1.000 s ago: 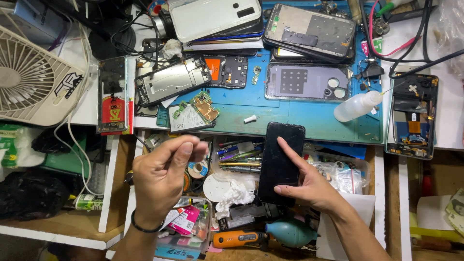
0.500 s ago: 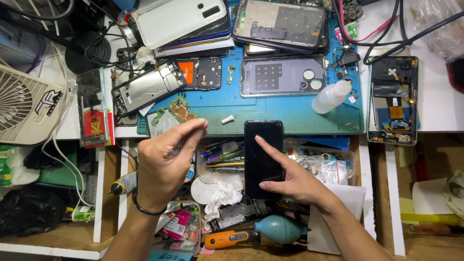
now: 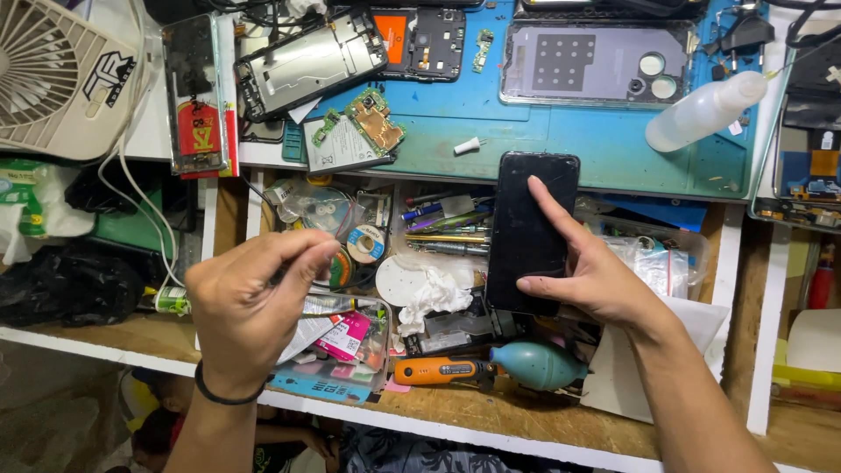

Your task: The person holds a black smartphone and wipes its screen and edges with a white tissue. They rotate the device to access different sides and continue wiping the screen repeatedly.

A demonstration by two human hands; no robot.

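Our right hand steadies the black phone at the near edge of the blue mat; our left hand pinches something thin. We should keep the phone flat and work gently.

The single view comes from a camera worn on the person's head, looking almost straight down over the near edge of the tabletop and into the open drawer just below it, with the far side of the blue mat cut off by the top of the frame. It sits close, so that both forearms enter from the bottom edge and the left hand and right hand fill much of the lower half. No second view is present, so no part of the scene is shared between cameras.
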